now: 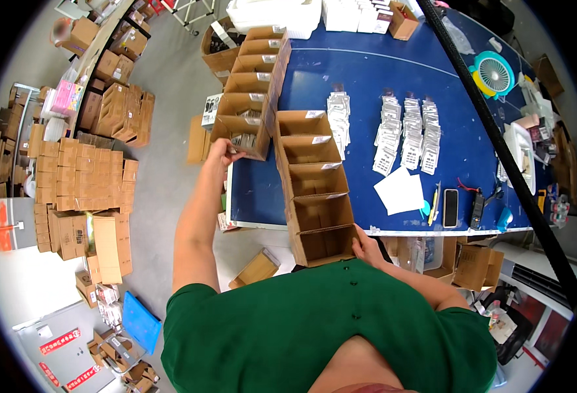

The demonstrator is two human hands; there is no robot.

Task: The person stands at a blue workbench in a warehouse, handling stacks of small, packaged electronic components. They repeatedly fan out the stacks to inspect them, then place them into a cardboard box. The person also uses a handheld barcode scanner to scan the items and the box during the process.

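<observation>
A long row of open cardboard boxes (321,208) runs from my body toward the far side, its near end jutting past the table's front edge. My right hand (368,249) grips the near right corner of that row. To its left stands a second row of cardboard boxes (252,105). The fingers of my left hand (225,152) are closed on the near left corner of this second row's nearest box. Small packets (244,140) lie inside that box. The boxes in the row at my right hand look bare inside. Small white labels (320,139) mark the dividers.
On the blue table (360,72) lie several columns of white packets (388,131), white paper sheets (401,191), a phone (451,207), a yellow cutter (435,204) and a turquoise fan (493,73). A black bar (498,131) crosses the right side. Stacked cartons (82,173) stand on the left.
</observation>
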